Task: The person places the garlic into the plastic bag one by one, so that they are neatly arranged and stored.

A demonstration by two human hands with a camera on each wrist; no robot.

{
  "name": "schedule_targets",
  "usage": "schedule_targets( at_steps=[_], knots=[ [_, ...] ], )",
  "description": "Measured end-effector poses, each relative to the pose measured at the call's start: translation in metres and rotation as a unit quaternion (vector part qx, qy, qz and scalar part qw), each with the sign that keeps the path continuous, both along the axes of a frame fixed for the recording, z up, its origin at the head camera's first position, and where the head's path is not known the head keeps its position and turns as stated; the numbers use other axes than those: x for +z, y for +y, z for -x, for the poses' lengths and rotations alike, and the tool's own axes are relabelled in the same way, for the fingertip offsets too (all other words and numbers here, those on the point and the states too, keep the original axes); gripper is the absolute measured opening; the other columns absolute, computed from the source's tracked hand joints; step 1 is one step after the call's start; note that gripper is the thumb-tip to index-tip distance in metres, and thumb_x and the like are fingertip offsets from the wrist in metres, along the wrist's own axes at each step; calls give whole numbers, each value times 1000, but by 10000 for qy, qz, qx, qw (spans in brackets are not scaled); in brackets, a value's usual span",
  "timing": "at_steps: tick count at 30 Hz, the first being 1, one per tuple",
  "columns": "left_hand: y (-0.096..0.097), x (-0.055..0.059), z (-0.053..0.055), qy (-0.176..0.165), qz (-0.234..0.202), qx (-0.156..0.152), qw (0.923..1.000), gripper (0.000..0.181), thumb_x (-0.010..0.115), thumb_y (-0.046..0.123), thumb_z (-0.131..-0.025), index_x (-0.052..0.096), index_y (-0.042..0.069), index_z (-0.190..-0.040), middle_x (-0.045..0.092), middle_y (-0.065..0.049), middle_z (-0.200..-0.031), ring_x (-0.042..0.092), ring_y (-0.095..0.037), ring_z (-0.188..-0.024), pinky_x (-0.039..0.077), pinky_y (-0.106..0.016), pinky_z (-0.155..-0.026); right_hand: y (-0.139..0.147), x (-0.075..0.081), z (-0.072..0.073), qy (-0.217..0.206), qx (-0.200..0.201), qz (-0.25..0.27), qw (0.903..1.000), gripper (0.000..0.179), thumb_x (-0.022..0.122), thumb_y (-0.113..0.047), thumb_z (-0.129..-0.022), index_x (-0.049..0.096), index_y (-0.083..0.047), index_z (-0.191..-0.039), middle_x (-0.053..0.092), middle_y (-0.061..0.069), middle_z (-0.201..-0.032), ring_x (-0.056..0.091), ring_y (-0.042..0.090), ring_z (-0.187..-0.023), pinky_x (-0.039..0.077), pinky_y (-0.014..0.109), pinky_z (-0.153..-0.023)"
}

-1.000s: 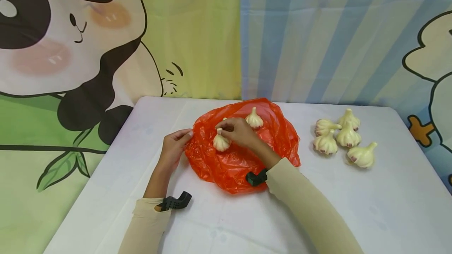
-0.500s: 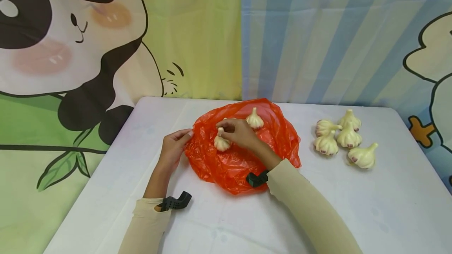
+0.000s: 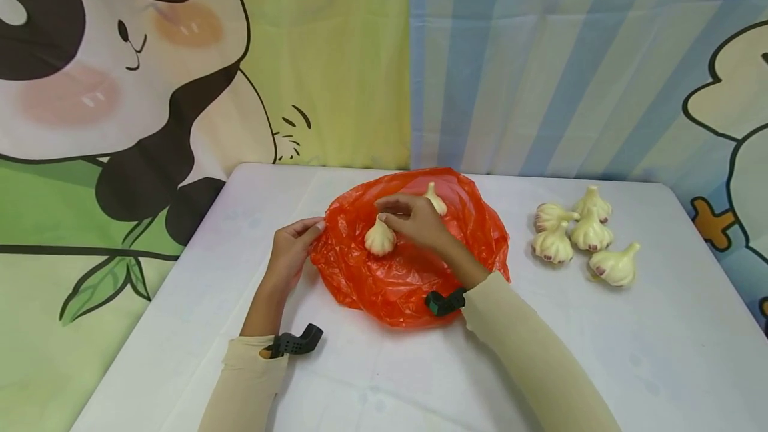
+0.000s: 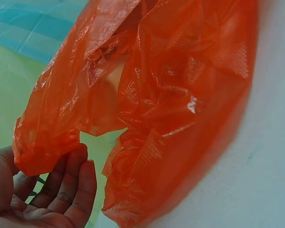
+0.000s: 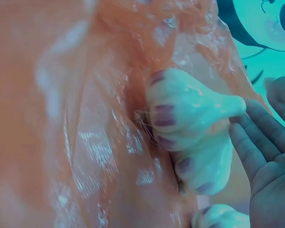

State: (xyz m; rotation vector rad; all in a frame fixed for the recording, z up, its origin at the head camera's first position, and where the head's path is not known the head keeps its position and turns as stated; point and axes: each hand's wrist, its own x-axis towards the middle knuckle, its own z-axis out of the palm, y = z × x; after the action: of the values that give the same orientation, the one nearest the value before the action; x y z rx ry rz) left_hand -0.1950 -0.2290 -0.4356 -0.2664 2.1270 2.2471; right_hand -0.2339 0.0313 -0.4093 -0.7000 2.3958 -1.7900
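Note:
A red plastic bag [image 3: 414, 285] lies spread on the white table with its mouth up. My left hand [image 3: 291, 252] pinches its left rim; in the left wrist view, the fingers [image 4: 69, 190] curl around the bunched film. A garlic bulb [image 3: 381, 239] stands in the bag, its neck pointing up. My right hand [image 3: 414, 222] is right beside that neck. In the right wrist view, its straight fingers [image 5: 256, 133] are at the tip of the garlic bulb [image 5: 185, 109], and the thumb stands away. Another garlic bulb [image 3: 436, 200] sits farther back, partly hidden by the right hand.
Several garlic bulbs [image 3: 591, 229] lie grouped on the table [image 3: 660, 352] to the right of the bag. Behind the table hangs a printed cloth [image 3: 336, 52] with a panda and stripes. A third bulb [image 5: 221, 216] shows low in the right wrist view.
My right hand has shifted slightly right, and its fingers have let go of the garlic neck. The bulb stands a little more upright. The left hand keeps its hold on the bag.

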Motion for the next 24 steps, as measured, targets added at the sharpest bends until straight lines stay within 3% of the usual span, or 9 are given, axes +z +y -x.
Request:
schedule_targets(
  at_steps=[3, 9, 19, 24],
  knots=[
    [0, 0, 0, 8, -4, -6, 10000, 37, 70, 24, -92, 67, -3, -116, 65, -6, -102, 62, -14, -86, 55, -24, -74, 6, 5, -3, 26, -22, 118, 9999, 26, 64, -10, -95, 67, 5, -117, 67, 20, -113, 66, 29, -103, 54, 37, -87],
    [1, 0, 0, 71, -1, -3, 10000, 36, 69, 24, -92, 67, -4, -115, 65, -6, -102, 63, -15, -86, 55, -24, -74, 17, 30, -21, 166, 15, 179, 9997, 25, 60, -2, -95, 64, 12, -115, 65, 25, -114, 64, 33, -105, 53, 34, -87],
    [-3, 1, 1, 87, -14, 60, 9999, 38, 71, 25, -91, 67, -4, -116, 65, -5, -103, 62, -14, -87, 55, -23, -76, 39, 49, -48, 141, 299, -599, 9977, 26, 61, 0, -93, 63, 10, -117, 66, 23, -112, 65, 32, -104, 53, 37, -87],
    [-3, 1, 0, 49, -36, 63, 10000, 39, 71, 26, -90, 67, -4, -116, 66, -5, -103, 62, -15, -87, 55, -24, -76, 51, 55, -60, 90, 142, -664, 9977, 26, 60, -1, -94, 65, 6, -118, 66, 17, -115, 65, 28, -106, 52, 35, -89]
  ],
)
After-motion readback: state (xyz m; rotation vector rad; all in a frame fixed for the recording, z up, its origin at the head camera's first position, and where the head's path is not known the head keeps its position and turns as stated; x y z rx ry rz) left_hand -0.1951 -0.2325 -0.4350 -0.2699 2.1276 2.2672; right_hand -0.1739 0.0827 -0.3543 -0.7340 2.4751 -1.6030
